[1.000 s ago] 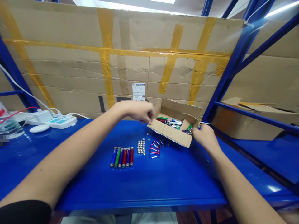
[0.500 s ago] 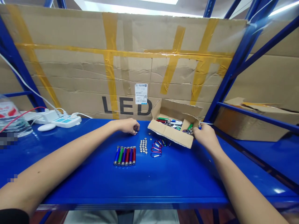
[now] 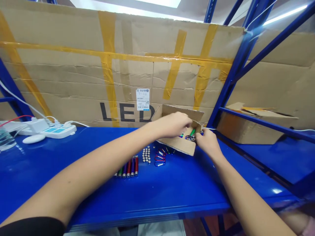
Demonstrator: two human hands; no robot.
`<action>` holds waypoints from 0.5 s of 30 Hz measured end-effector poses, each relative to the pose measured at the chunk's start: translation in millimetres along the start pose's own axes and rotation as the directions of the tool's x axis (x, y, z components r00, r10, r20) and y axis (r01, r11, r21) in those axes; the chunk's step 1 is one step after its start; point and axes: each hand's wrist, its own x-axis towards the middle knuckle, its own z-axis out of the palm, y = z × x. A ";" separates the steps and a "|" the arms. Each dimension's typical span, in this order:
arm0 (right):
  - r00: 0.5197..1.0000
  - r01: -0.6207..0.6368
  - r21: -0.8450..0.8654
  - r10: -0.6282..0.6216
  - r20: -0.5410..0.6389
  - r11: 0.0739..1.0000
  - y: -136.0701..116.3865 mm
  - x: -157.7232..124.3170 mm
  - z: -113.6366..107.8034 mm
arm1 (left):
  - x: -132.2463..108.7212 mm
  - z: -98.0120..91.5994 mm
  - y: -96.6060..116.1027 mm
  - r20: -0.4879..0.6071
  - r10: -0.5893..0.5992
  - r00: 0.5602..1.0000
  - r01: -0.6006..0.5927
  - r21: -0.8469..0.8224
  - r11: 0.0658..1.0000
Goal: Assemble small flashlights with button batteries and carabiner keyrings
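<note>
My left hand is over the small open cardboard box, with its fingers curled. Whatever it may hold is hidden. At the box's right end my right hand is closed on the edge, with a small blue bit beside its fingertips. Inside the box are a green mini flashlight and metal clips; my left hand covers the rest. In front lie several button cells in rows and a curve of coloured carabiners. A row of mini flashlights is partly behind my left forearm.
A tall taped carton marked LED stands along the back of the blue table. To the left lie a white power strip and cables. Blue rack posts and another carton are on the right.
My left hand has moved right, from the table beside the button cells to over the box. My right hand stays at the box's right end. The view has shifted slightly right.
</note>
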 end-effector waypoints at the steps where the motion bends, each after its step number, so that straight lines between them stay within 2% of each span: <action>1: 1.000 0.000 0.004 0.000 -0.001 1.000 -0.2 -0.5 -0.3 | 16.0 11.0 7.2 0.036 0.039 0.999 -0.039 -0.002 0.999; 3: 1.000 0.009 0.012 -0.009 -0.005 1.000 0.1 -1.2 -0.9 | 41.4 31.8 13.0 0.118 0.068 0.991 -0.069 0.007 0.998; 6: 1.000 0.027 0.024 -0.027 -0.008 0.999 1.7 -1.3 -1.7 | 61.1 51.8 6.1 0.121 0.063 0.991 -0.061 -0.018 0.998; 11: 0.999 0.026 0.021 -0.026 -0.026 0.999 2.2 -0.4 -2.6 | 64.0 61.3 -8.5 0.170 0.118 0.978 -0.100 -0.109 0.989; 15: 0.999 0.028 0.021 -0.027 -0.036 0.999 0.8 -0.7 -3.7 | 65.2 68.1 -8.7 0.120 0.128 0.985 -0.114 -0.114 0.987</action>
